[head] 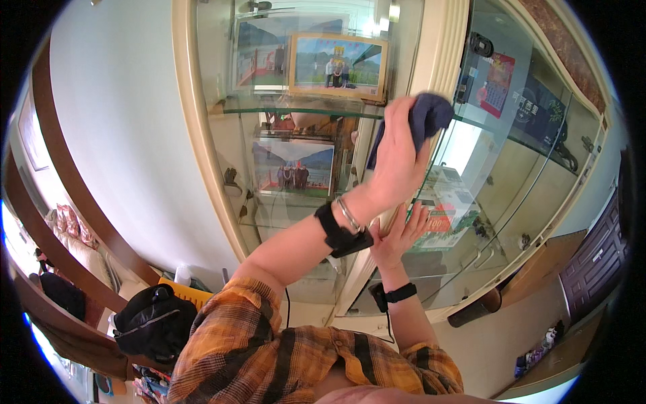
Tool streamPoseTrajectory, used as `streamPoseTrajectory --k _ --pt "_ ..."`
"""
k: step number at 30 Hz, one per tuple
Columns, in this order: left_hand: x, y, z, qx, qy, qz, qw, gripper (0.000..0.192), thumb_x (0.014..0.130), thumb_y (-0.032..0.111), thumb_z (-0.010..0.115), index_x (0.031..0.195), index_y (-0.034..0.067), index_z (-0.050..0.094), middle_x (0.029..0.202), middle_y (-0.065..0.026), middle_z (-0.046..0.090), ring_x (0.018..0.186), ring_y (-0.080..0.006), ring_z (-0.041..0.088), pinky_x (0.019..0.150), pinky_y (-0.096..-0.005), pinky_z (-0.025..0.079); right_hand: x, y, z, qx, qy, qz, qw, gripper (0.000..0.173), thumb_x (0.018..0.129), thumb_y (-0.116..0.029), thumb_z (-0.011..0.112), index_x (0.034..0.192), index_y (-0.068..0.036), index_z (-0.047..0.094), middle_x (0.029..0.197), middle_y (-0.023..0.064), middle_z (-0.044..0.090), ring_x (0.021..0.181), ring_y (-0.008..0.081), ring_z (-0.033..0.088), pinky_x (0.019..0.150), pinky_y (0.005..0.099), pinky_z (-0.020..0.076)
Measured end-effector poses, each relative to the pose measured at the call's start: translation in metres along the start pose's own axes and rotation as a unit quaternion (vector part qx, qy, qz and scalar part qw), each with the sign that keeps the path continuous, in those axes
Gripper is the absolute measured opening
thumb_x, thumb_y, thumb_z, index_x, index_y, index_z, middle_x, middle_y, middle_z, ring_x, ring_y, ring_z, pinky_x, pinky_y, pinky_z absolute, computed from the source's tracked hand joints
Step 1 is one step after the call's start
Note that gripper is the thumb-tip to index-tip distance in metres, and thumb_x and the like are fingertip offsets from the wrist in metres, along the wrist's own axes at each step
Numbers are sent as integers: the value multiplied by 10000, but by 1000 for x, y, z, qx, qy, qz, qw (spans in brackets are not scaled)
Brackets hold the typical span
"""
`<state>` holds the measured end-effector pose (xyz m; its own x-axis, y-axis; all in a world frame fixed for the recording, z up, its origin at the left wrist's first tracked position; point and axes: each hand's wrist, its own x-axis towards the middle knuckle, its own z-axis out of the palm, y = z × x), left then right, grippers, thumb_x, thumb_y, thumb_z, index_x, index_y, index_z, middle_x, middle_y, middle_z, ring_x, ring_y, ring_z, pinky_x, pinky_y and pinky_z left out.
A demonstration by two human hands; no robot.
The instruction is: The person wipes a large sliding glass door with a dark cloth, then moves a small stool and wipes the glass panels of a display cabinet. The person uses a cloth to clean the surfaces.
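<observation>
My left hand reaches up across the middle of the view, its fingers wrapped over a bunched dark blue cloth. The cloth is at the cream fluted post of a glass-fronted display cabinet; the hand hides part of the post, and I cannot tell whether the cloth touches it. Lower down, my right hand lies with fingers spread at the post and the edge of the right glass pane. Black straps with small devices are on both wrists, and a metal bangle is on the left one.
Framed photos stand on the glass shelf, with another photo below. Behind the right pane are a printed box and a red calendar. A black bag sits at lower left. A dark door stands far right.
</observation>
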<state>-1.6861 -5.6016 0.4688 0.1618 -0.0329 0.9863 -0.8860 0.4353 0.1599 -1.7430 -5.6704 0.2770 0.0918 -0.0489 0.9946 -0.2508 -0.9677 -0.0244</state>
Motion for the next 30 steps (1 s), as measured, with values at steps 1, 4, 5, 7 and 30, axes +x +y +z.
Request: streamPoseTrajectory --k 1,4,5,7,30 --pt "-18 2 -3 12 -19 -10 1000 619 831 -77 559 1393 -44 301 1344 -284 361 1196 -464 437 1060 -459 355 0 -1 0 12 5 4 1000 603 929 -347 587 1408 -12 439 1512 254 333 1422 478 260 1134 632 148" --pt "-71 7 -15 40 -54 -50 997 617 827 -76 557 1391 -53 307 1352 -274 362 1209 -459 431 1064 -460 352 1 0 4 5 15 5 1000 610 933 -353 584 1417 -14 434 1511 257 337 1422 478 260 1132 630 157" --pt "-85 10 -19 38 -61 -59 996 617 824 -77 558 1389 -57 312 1352 -268 364 1212 -457 429 1065 -460 352 1 0 5 -18 12 -1 1000 618 934 -363 583 1420 -12 431 1511 258 337 1423 478 258 1130 632 155" --pt "-92 9 -24 37 -78 -53 995 614 818 -81 556 1386 -66 320 1353 -260 366 1216 -451 427 1068 -457 352 1 1 7 -78 6 -21 997 636 936 -382 582 1426 -9 425 1511 261 339 1425 476 256 1128 636 153" --pt "29 -18 6 35 26 100 994 759 826 -61 599 1479 -53 210 1391 -319 375 1175 -540 488 966 -478 455 -3 2 2 -11 -14 8 1000 650 910 -422 615 1385 -7 460 1514 259 332 1427 478 245 1138 633 115"
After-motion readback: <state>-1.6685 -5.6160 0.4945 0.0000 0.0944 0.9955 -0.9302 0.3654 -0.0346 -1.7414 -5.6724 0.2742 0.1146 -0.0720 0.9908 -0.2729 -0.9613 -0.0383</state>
